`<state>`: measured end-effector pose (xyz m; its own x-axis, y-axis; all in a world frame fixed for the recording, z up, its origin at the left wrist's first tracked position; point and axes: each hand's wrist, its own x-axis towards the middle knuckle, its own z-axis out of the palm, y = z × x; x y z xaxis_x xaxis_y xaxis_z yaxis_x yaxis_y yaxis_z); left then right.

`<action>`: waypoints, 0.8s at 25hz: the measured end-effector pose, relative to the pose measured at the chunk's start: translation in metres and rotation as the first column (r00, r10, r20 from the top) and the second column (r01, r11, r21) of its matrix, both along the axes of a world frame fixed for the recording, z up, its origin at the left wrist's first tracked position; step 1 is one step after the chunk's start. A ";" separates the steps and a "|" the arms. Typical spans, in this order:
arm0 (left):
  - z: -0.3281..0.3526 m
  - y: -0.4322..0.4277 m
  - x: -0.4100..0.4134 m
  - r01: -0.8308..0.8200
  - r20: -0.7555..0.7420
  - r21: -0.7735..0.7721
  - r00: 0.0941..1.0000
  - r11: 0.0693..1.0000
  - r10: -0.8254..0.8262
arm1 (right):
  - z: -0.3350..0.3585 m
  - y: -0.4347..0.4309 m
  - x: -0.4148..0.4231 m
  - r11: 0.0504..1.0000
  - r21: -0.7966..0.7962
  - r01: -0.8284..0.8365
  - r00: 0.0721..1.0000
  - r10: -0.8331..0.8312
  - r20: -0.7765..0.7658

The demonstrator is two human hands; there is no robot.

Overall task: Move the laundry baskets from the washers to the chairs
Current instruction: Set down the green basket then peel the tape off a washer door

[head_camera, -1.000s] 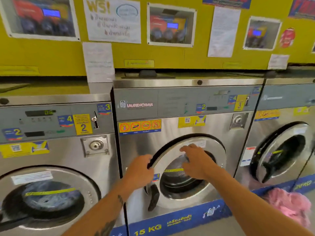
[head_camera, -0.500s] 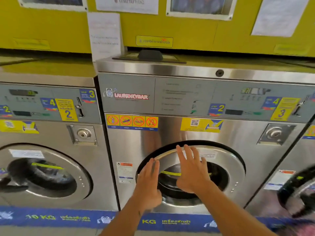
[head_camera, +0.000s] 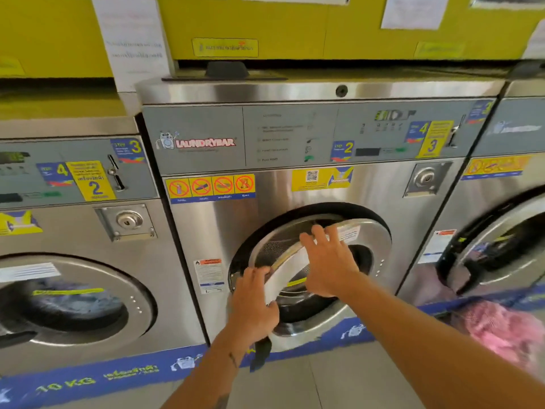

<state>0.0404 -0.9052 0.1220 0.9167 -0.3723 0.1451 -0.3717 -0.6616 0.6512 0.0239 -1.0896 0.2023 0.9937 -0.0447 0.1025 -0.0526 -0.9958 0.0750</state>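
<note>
The middle steel washer [head_camera: 295, 187] fills the centre of the head view. Its round door [head_camera: 362, 240] stands slightly ajar at the left side, and the perforated drum [head_camera: 274, 246] shows through the gap. My left hand [head_camera: 253, 302] is wrapped around the door's left edge, just above the black handle [head_camera: 261, 354]. My right hand [head_camera: 327, 261] lies on the door with fingers spread, fingertips at its upper rim. A pink bundle of laundry [head_camera: 507, 329] sits low at the right; I cannot tell whether it is in a basket.
A left washer [head_camera: 73, 290] has its door shut, with clothes behind the glass. A right washer [head_camera: 501, 246] has its door hanging open. The yellow wall [head_camera: 295, 25] carries paper notices. Tiled floor [head_camera: 339, 379] lies in front of the machines.
The middle washer's door was shut with both palms on it. Now it is ajar on the left and my left hand has closed around its edge. The view has moved closer.
</note>
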 end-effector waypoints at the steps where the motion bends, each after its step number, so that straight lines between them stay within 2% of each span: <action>1: 0.001 0.001 -0.015 0.037 -0.018 -0.040 0.999 0.999 -0.038 | 0.000 -0.002 -0.017 1.000 0.022 -0.005 1.000 0.004 0.013; 4: 0.004 -0.006 -0.063 0.180 -0.096 -0.160 0.976 0.971 -0.197 | -0.004 -0.019 -0.067 0.983 0.183 0.001 0.993 -0.022 0.112; 7: 0.001 -0.018 -0.104 0.395 -0.096 -0.199 0.903 0.897 -0.419 | -0.006 -0.036 -0.116 0.923 0.378 0.075 0.960 -0.170 0.224; 9: 0.000 -0.027 -0.113 0.484 -0.072 -0.125 0.866 0.866 -0.494 | -0.008 -0.045 -0.139 0.901 0.411 0.141 0.940 -0.252 0.230; 11: 0.004 -0.038 -0.108 0.483 -0.010 -0.076 0.875 0.872 -0.485 | -0.012 -0.051 -0.160 0.878 0.424 0.220 0.910 -0.342 0.235; 15: 0.044 -0.079 -0.085 0.491 0.131 -0.016 0.865 0.871 -0.485 | -0.026 -0.068 -0.200 0.708 0.615 0.348 0.807 -0.560 0.188; 18: 0.088 -0.142 -0.090 0.578 0.206 0.164 0.772 0.799 -0.601 | -0.031 -0.091 -0.217 0.697 0.614 0.371 0.828 -0.548 0.122; 20: 0.104 -0.190 -0.102 0.599 0.186 0.342 0.712 0.724 -0.677 | -0.030 -0.112 -0.225 0.673 0.659 0.337 0.838 -0.533 0.115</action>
